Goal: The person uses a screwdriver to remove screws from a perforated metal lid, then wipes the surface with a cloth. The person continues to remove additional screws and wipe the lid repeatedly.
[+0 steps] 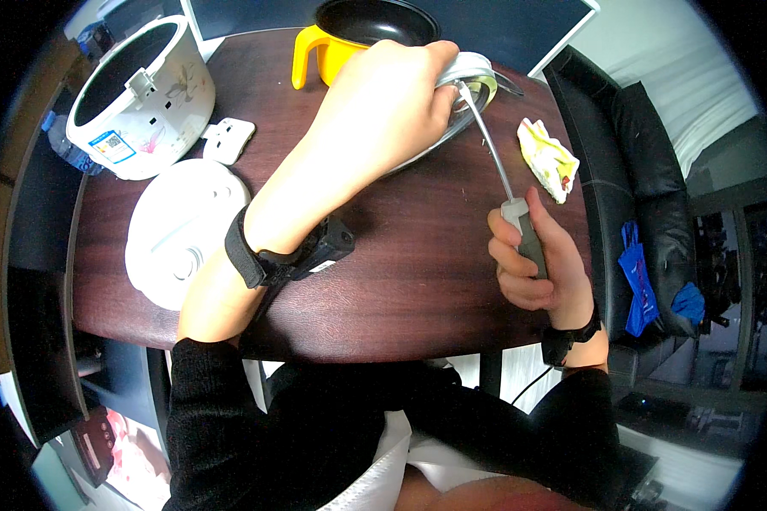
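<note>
My left hand (392,106) reaches across to the far middle of the table. Its fingers close on a round piece with a white top (470,65) and a shiny curved rim, much of it hidden behind the hand. In my right hand (541,255) is a screwdriver (490,149) with a grey handle and a long metal shaft. The shaft slants up and left, its tip at the white part beside my left fingers; whether it sits in a screw I cannot tell.
A white rice cooker body (175,98) with floral print stands at the far left. A white round lid (175,247) and small white part (228,140) lie near it. A yellow pot (337,58) with black inside stands behind my left hand. A crumpled cloth (548,160) lies right.
</note>
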The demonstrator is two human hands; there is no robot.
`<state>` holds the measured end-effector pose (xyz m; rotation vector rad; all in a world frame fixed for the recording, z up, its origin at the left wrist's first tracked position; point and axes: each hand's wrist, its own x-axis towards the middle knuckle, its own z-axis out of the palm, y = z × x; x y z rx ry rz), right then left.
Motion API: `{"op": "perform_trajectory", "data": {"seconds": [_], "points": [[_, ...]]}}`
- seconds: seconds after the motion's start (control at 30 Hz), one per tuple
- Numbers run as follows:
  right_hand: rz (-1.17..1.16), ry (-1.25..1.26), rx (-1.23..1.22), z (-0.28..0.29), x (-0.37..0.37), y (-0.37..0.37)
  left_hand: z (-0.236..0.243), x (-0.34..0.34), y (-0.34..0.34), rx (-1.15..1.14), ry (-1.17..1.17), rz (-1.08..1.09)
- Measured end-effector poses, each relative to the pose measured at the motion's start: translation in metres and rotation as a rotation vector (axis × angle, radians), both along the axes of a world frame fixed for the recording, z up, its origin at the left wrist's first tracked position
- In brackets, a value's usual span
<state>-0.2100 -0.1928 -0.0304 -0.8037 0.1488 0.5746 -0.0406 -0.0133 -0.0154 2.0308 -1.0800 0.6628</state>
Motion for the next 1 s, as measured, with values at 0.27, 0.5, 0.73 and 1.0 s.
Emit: {"op": "perform_trajectory", "data": {"seconds": [0.27,0.5,0.73,1.0], "points": [[-0.111,-0.045,-0.183,0.005,-0.007,0.005,0.002,0.004,0.006,0.023,0.068,-0.044],[-0.258,-0.462,-1.282,0.011,-0.004,-0.005,0.0,0.009,0.004,0.005,0.077,-0.07],[-0.29,-0.643,-1.585,0.009,0.007,-0.011,0.002,0.005,0.005,0.015,0.105,-0.074],[-0.311,-0.63,-1.671,0.012,0.006,-0.008,0.003,0.004,0.005,0.016,0.111,-0.073]]}}
